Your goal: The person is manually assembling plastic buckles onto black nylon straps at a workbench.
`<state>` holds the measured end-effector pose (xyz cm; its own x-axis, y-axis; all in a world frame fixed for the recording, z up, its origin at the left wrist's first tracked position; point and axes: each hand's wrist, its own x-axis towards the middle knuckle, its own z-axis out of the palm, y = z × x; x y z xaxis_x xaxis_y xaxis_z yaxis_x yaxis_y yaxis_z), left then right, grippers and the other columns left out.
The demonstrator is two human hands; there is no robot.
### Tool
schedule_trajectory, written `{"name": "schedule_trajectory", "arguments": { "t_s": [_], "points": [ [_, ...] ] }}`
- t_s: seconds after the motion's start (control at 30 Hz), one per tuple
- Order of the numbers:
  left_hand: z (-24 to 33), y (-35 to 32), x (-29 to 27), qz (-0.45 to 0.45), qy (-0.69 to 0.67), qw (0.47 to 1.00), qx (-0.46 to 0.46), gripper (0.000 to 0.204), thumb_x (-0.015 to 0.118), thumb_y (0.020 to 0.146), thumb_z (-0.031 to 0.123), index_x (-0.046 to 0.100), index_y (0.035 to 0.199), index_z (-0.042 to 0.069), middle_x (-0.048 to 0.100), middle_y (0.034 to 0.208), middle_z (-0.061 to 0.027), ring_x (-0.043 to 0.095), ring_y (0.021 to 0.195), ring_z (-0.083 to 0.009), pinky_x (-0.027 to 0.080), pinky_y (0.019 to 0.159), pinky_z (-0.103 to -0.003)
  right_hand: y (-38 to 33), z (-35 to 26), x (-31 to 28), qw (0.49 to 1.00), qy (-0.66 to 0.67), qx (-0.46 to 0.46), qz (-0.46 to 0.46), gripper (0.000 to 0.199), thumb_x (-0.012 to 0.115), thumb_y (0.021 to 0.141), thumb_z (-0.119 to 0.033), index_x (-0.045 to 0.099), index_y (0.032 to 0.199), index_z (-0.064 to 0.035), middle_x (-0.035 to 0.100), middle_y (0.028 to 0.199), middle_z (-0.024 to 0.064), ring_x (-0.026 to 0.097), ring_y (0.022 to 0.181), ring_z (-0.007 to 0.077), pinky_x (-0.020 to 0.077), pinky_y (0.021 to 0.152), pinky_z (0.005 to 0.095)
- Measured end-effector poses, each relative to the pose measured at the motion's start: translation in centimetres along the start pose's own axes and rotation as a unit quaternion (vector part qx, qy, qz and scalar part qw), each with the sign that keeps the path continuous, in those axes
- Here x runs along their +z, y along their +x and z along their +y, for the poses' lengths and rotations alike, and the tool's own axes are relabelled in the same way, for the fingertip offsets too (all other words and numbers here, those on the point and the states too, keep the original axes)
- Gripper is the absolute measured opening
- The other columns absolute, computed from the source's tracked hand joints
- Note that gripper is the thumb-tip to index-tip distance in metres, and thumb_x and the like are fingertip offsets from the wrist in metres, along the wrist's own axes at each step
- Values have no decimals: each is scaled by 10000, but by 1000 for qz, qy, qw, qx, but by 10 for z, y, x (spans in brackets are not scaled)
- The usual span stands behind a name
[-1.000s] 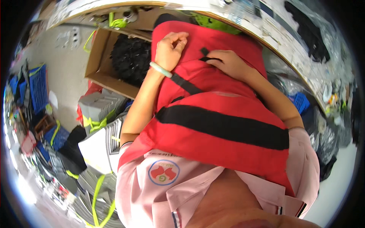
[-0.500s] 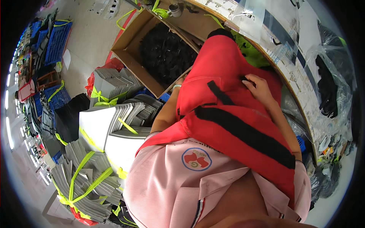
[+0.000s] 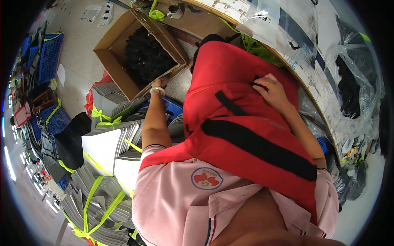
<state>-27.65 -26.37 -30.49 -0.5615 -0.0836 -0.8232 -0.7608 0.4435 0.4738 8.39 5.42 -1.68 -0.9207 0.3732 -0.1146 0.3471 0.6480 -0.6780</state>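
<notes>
My left hand (image 3: 158, 83), with a pale bangle at the wrist, reaches forward and grips the near edge of an open cardboard box (image 3: 111, 57). Its fingers are partly hidden at that edge. Inside the box lies a heap of small black pieces (image 3: 145, 55), too jumbled to tell their kind. Over my lap spreads a red apron (image 3: 221, 69) with black straps. On it rests my right hand (image 3: 271, 91), fingers curled, a small black piece showing at the fingertips.
Stacks of grey sheets (image 3: 108, 141) tied with yellow-green strips stand at my left. A worn table (image 3: 312, 78) runs along the right, with clear plastic bags (image 3: 353, 90) on it. A metal mug (image 3: 175, 11) stands beyond the box. Blue crates (image 3: 51, 57) are at the far left.
My left hand has moved left and out from beside the apron. The box has shifted left and turned, away from my legs. The right hand stays on the apron.
</notes>
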Motion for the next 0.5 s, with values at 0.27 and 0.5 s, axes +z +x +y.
{"name": "schedule_trajectory", "arguments": {
  "t_s": [0.27,0.5],
  "points": [
    [4,-46,13,-150,31,987,48,299,627,881,127,599,1160,24,648,1013,-84,658,842,-205,579,695,-347,16,-36,-21,927,324,185,-27,93,555,919,-83,597,967,-17,599,797,73,594,797,185,480,749,314],
    [88,-182,99,-304,52,914,264,267,589,938,98,601,1188,5,678,981,-62,656,821,-145,540,684,-266,-15,-17,-104,942,60,199,263,134,642,889,-112,585,980,-32,544,804,-22,495,762,60,420,712,211]
  ]
}}
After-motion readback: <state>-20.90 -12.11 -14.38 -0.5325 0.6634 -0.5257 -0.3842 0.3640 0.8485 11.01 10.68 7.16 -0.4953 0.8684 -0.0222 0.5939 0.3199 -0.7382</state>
